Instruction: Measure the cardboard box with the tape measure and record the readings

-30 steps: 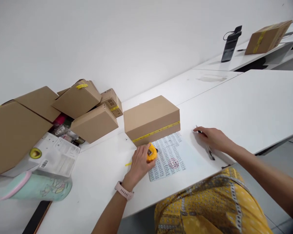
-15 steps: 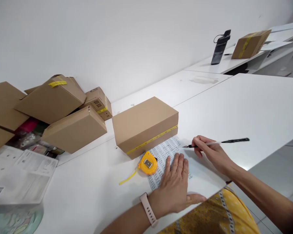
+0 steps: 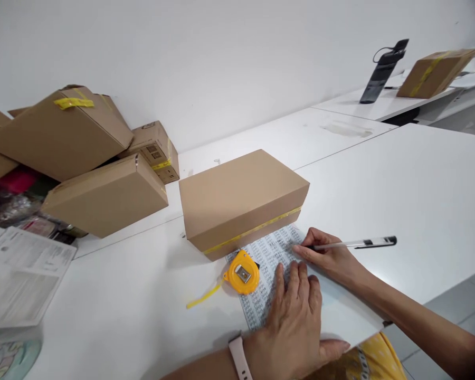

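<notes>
My left hand [image 3: 295,311] lies flat on a sheet of paper [image 3: 257,303] covered with rows of dark writing, its fingers stretched out. In my right hand [image 3: 328,256] is a pen [image 3: 374,242] with a clear barrel and black cap end; its tip is down at the paper and hidden by the fingers. Left of my left hand, a yellow tape measure [image 3: 243,273] rests on the sheet's edge, a short bit of its tape pulled out. Directly behind the paper stands a closed cardboard box [image 3: 245,198] with yellow tape along its side, over the sheet's far edge.
Several cardboard boxes [image 3: 59,132] are piled at the left, beside wrapped items and printed papers [image 3: 24,274]. Far right stand a dark water bottle [image 3: 383,74] and a taped box [image 3: 435,74]. A white wall runs behind the white table [image 3: 383,174].
My right hand has moved left and down, bringing the pen's tip to the paper by my left fingers. The whole view has shifted slightly. My left hand still lies on the sheet.
</notes>
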`<state>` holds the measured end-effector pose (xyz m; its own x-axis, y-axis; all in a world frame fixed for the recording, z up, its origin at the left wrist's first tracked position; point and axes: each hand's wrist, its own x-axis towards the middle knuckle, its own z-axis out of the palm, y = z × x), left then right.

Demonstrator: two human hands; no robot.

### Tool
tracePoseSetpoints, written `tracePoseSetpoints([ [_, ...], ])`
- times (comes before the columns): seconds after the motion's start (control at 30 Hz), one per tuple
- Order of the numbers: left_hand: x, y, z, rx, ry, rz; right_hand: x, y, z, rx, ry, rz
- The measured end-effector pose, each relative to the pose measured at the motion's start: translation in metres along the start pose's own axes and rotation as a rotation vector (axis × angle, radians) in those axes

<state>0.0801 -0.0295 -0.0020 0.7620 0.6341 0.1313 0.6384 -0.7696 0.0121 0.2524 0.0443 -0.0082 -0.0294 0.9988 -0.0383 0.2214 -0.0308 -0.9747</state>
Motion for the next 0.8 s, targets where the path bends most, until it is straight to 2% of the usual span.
tracePoseSetpoints([
  [0.1, 0.001, 0.0, -0.003, 0.056, 0.009, 0.012, 0.0, 0.008, 0.003, -0.047, 0.061, -0.048],
  [0.2, 0.001, -0.001, -0.006, 0.094, 0.009, 0.021, 0.0, 0.011, 0.002, -0.075, 0.031, -0.081],
  [0.43, 0.002, -0.001, -0.005, 0.097, -0.011, 0.024, 0.0, 0.013, -0.001, -0.133, 0.019, -0.059],
  [0.8, 0.003, -0.001, -0.007, 0.099, -0.017, 0.033, 0.0, 0.013, 0.0, -0.172, 0.036, -0.08],
])
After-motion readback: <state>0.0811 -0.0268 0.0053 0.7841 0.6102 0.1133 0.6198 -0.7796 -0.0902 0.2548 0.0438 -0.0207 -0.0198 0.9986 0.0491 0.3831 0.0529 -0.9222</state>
